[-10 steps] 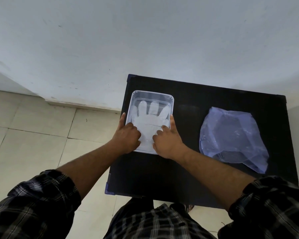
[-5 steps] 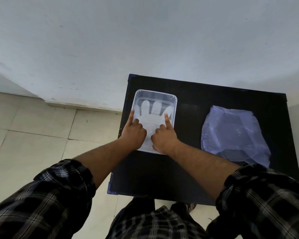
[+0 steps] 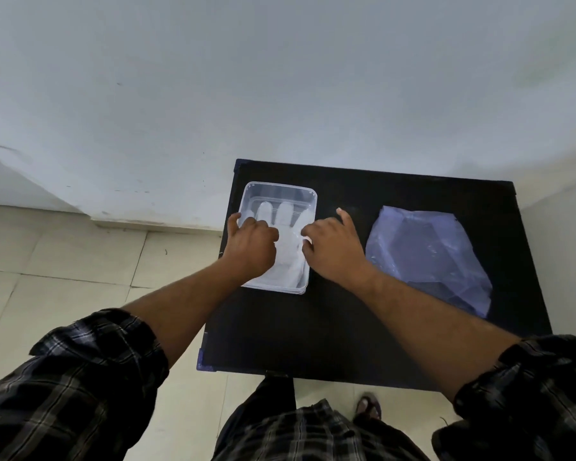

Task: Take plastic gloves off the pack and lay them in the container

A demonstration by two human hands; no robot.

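Note:
A clear plastic container (image 3: 308,197) sits on the left part of a black table (image 3: 346,314). Translucent white plastic gloves (image 3: 288,241) lie flat inside it, fingers pointing away from me. My left hand (image 3: 251,244) rests on the gloves at the container's left side, fingers curled down, covering the left of the stack. My right hand (image 3: 333,249) hovers over the container's right rim, fingers loosely spread, holding nothing. The glove pack, a crumpled bluish plastic bag (image 3: 426,257), lies on the right part of the table.
A white wall (image 3: 280,78) stands just behind the table. Beige floor tiles (image 3: 64,261) lie to the left, below the table's left edge. My plaid sleeves and a sandalled foot (image 3: 368,405) show at the bottom.
My right hand has lifted off the gloves and shifted right, toward the pack. My left hand has slid slightly toward the container's far left and stays on the gloves.

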